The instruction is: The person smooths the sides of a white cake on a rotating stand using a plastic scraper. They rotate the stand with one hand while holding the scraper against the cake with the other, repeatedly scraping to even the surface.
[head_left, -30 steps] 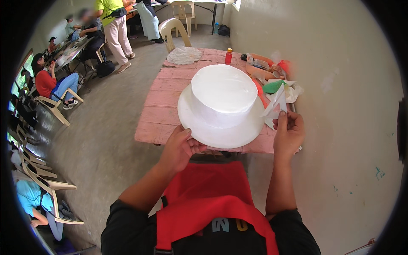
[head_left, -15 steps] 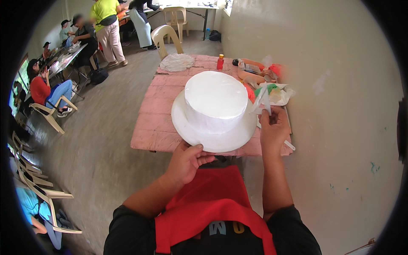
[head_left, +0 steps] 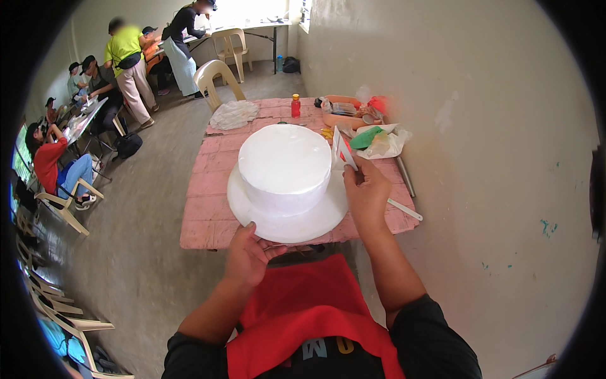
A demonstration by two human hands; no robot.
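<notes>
A round white cake-like form (head_left: 284,155) with a smooth top sits on a wider white round base (head_left: 287,224) on the pink-covered table (head_left: 199,215). My left hand (head_left: 251,258) is closed at the base's front-left rim, thumb at the edge and fingers partly beneath. My right hand (head_left: 365,189) pinches a thin white scraper (head_left: 343,151) upright at the form's right side; whether it touches is unclear. Just right of that hand lie a long white spatula (head_left: 404,208) and a metal rod (head_left: 405,177).
An orange tray of supplies (head_left: 342,108), plastic with a green lump (head_left: 369,138), a red bottle (head_left: 295,107) and crumpled plastic (head_left: 233,115) are on the table. A wall (head_left: 492,158) stands close right. An empty chair (head_left: 207,79) is behind; people work at tables (head_left: 88,117) back left.
The view has shifted, putting the table further left in frame. My right hand and the scraper have moved closer against the white form's right side. My left hand stays at the rim.
</notes>
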